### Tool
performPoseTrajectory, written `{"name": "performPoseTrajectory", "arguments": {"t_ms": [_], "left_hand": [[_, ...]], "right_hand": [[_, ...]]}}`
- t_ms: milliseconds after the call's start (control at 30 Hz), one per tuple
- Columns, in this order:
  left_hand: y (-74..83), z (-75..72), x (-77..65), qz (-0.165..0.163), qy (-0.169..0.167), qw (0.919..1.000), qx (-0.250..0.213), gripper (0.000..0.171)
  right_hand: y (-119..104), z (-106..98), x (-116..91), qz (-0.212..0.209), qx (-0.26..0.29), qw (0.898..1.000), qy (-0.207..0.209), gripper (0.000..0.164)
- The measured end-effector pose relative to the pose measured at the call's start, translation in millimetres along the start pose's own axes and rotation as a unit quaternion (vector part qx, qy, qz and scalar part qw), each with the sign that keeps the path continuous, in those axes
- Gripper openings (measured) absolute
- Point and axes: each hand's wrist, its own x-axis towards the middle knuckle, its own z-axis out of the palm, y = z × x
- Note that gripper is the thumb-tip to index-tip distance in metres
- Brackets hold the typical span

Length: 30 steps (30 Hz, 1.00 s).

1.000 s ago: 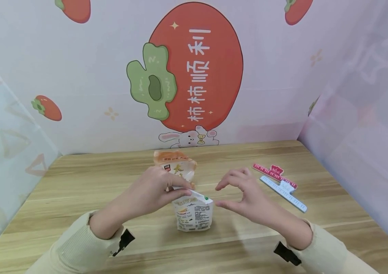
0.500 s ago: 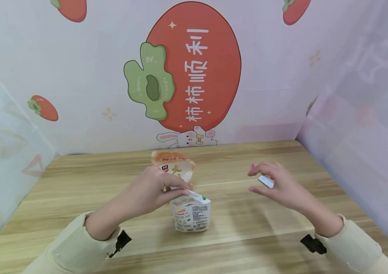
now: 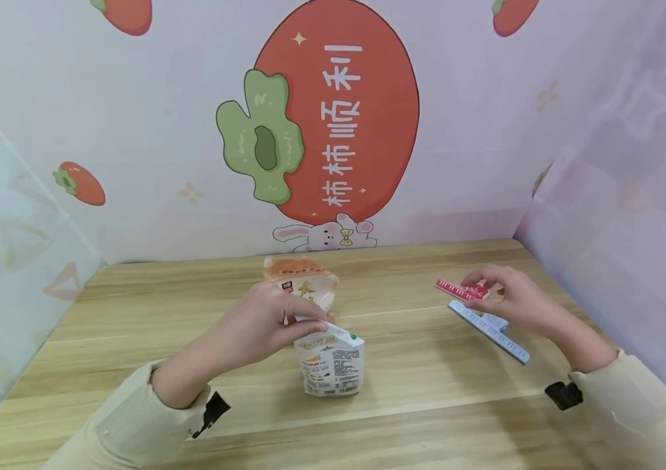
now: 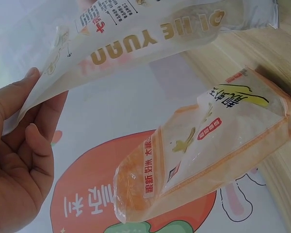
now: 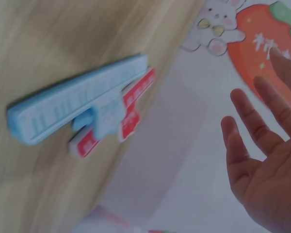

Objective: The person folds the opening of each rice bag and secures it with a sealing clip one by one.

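Note:
My left hand [image 3: 277,320] pinches the folded top edge of a white printed bag [image 3: 333,365] standing upright on the table. In the left wrist view the thumb [image 4: 19,94] lies over the bag's edge, with the other fingers behind it. Over the clips at the right is my right hand [image 3: 512,294], thumb and fingers apart; its fingertips overlap the red sealing clip [image 3: 453,288] in the head view. Just in front lies a light blue sealing clip [image 3: 491,331]. The right wrist view has the right hand [image 5: 271,160] with fingers spread, holding nothing.
An orange and white food bag [image 3: 309,281] stands behind the white bag. The wooden table [image 3: 192,300] meets a patterned cloth backdrop [image 3: 157,130] at its far edge, with cloth walls at both sides.
My right hand has moved right, away from the white bag, to above the red and blue clips. The left hand keeps its pinch on the bag's top.

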Motion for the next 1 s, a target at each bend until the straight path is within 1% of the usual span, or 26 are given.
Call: {"name": "performPoseTrajectory", "arguments": {"t_ms": [67, 167, 267, 500, 633, 767, 1000], "left_hand": [[-0.4, 0.2, -0.4, 0.001, 0.002, 1.0, -0.001, 0.004], [-0.8, 0.4, -1.6, 0.0, 0.004, 1.0, 0.001, 0.004], [-0.4, 0.2, -2.8, -0.005, 0.002, 1.0, 0.005, 0.004], [1.7, -0.7, 1.2, 0.002, 0.002, 0.9999, 0.015, 0.005], [2.9, -0.7, 1.0, -0.005, -0.003, 0.9999, 0.012, 0.005], [3.0, -0.3, 0.6, -0.01, -0.003, 0.9999, 0.008, 0.005], [2.3, 0.1, 1.0, -0.004, 0.001, 1.0, 0.004, 0.005]], "right_hand": [[8.1, -1.5, -0.4, 0.013, 0.021, 1.0, -0.011, 0.027], [19.9, -1.4, -1.8, 0.014, 0.04, 0.999, -0.025, 0.028], [30.1, 0.4, -4.8, 0.025, 0.056, 0.997, -0.04, 0.029], [49.8, 2.3, -12.9, 0.076, 0.042, 0.995, -0.057, 0.028], [56.7, 4.9, -14.9, 0.098, 0.029, 0.991, -0.081, 0.03], [62.5, 7.9, -15.6, 0.1, 0.025, 0.99, -0.1, 0.031], [69.5, 12.9, -14.5, 0.087, 0.003, 0.989, -0.121, 0.031]]}}
